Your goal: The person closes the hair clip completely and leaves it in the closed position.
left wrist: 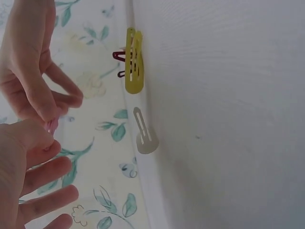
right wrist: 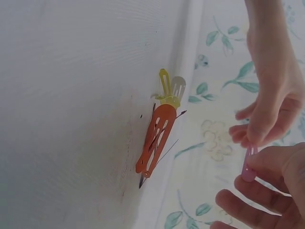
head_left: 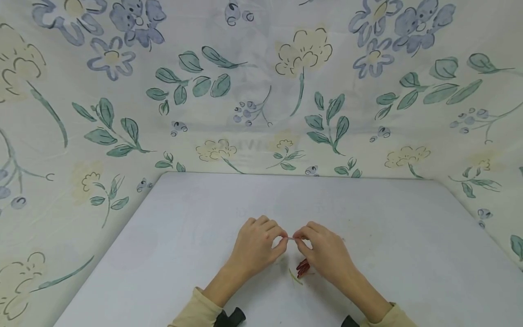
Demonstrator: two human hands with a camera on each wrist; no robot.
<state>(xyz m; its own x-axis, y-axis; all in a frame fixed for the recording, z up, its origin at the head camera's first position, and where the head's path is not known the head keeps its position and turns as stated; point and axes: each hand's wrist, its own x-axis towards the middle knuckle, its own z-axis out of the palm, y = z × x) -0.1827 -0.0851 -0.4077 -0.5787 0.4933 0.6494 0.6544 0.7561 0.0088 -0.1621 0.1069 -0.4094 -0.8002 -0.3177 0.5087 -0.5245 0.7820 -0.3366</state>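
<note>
Both hands meet above the white table, pinching a small pink snap hair clip (right wrist: 249, 169) between them. My left hand (head_left: 257, 243) grips one end with thumb and forefinger. On the other end are the thumb and forefinger of my right hand (head_left: 327, 252), its remaining fingers spread in the right wrist view. Fingertips cover part of the clip. Just below the hands lies a small group of clips: red-orange ones (right wrist: 165, 117), a yellow one (left wrist: 134, 87) and a pale grey one (left wrist: 147, 144).
The white tabletop (head_left: 196, 213) stretches around the hands, with its back edge against a flowered cloth (head_left: 261, 136). More of this cloth hangs at both sides. A black wrist device (head_left: 234, 317) shows by the left sleeve (head_left: 198, 309).
</note>
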